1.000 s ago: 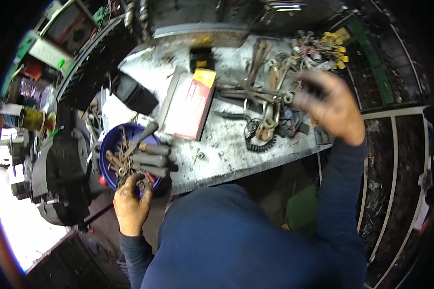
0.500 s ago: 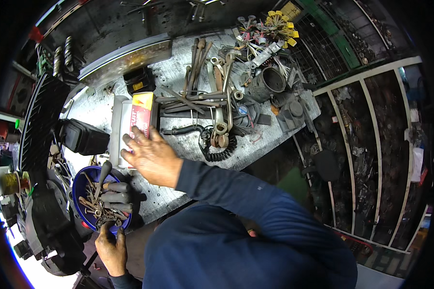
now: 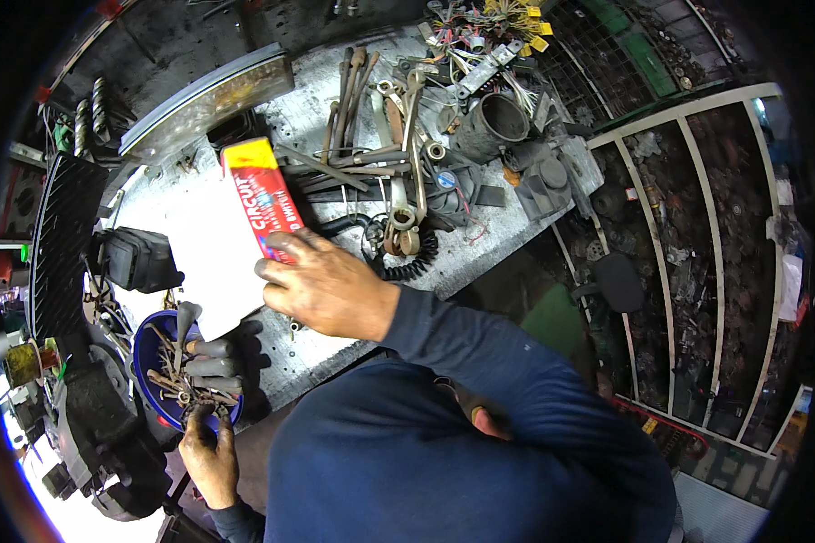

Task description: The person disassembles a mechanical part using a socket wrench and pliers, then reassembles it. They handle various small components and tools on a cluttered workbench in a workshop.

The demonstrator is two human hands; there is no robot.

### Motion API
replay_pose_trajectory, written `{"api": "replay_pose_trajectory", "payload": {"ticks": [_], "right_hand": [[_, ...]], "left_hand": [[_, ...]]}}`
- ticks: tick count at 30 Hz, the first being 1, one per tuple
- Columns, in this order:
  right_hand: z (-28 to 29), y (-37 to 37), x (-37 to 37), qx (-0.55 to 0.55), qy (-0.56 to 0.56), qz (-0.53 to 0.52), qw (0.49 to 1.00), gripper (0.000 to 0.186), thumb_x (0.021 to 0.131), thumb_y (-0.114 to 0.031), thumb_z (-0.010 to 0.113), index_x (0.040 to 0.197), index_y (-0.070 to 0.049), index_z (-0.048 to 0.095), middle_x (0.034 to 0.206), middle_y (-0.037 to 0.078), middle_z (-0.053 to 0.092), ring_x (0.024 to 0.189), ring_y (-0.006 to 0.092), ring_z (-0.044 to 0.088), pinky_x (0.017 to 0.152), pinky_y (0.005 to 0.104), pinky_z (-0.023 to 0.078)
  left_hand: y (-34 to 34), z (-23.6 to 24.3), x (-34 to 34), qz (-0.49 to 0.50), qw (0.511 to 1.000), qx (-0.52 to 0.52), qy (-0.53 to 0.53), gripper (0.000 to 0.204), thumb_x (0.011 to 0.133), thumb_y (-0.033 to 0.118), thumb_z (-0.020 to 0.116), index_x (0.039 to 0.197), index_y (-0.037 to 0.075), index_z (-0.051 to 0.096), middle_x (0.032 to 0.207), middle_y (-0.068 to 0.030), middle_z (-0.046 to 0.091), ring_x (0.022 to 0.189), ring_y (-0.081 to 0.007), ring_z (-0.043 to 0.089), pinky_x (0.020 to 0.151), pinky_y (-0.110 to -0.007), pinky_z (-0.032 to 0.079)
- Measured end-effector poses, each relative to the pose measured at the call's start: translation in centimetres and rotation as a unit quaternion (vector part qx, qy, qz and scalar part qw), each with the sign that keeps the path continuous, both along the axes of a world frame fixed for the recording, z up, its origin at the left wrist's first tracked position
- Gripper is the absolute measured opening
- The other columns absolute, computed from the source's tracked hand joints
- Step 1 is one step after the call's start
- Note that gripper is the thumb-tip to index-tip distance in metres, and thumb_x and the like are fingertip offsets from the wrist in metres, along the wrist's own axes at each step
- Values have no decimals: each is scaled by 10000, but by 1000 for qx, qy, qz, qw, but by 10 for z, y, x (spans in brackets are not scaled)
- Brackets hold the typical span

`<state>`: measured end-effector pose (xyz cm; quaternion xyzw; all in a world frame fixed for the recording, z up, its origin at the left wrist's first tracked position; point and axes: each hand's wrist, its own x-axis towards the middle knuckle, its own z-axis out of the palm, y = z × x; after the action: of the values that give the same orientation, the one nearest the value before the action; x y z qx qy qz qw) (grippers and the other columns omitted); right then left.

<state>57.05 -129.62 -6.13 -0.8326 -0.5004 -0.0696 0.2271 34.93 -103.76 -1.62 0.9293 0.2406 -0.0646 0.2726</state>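
Note:
My right hand [image 3: 321, 285] is closed on the near right edge of a cardboard box [image 3: 258, 195] with a red and yellow printed face. A bright white surface [image 3: 213, 253] adjoins the box on its left; glare hides its detail. At the lower left, my left hand [image 3: 210, 462] grips the near rim of a blue bowl [image 3: 141, 357], its fingertips partly hidden over the edge. Inside the bowl lie loose bolts and small metal parts [image 3: 174, 376], along with several dark grey handle-like cylinders [image 3: 213, 366].
Wrenches [image 3: 415, 136] and dark metal bars [image 3: 349, 100] cover the middle of the metal workbench [image 3: 326, 357]. Behind them stand a black cylinder [image 3: 503, 118] and wire connectors [image 3: 507, 32]. A black plastic box [image 3: 138, 260] sits left. Shelving [image 3: 656, 244] with dark parts fills the right.
My right hand has gone from lying spread over the box to gripping its edge, and the box has tilted with its red face more visible. My left hand stays at the bowl.

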Motion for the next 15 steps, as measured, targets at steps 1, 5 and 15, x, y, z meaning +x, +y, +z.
{"api": "replay_pose_trajectory", "payload": {"ticks": [1, 5, 15], "right_hand": [[4, -7, -2, 25, -24, 2, 999, 181, 922, -234, 614, 970, -90, 713, 1222, 94, 672, 1338, 371, 542, 1106, 563, 465], [18, -29, -8, 71, -17, -25, 997, 145, 911, -200, 627, 963, -83, 694, 1274, 81, 650, 1349, 359, 519, 1129, 490, 485], [91, -119, 1, 428, 383, 17, 818, 474, 822, -21, 858, 1244, -11, 643, 1208, 140, 687, 1108, 277, 692, 960, 419, 588]], "left_hand": [[0, 0, 0, -9, 1000, 9, -10, 263, 882, 27, 755, 1133, -33, 708, 843, -133, 697, 654, -169, 551, 632, -347, 463], [2, -4, 0, -31, 997, -1, -66, 269, 886, 45, 761, 1141, -28, 714, 898, -149, 725, 686, -199, 599, 670, -342, 490], [7, -12, -5, -16, 999, 3, -28, 299, 863, 34, 729, 1150, -47, 703, 876, -199, 720, 691, -277, 596, 700, -380, 506]]}}
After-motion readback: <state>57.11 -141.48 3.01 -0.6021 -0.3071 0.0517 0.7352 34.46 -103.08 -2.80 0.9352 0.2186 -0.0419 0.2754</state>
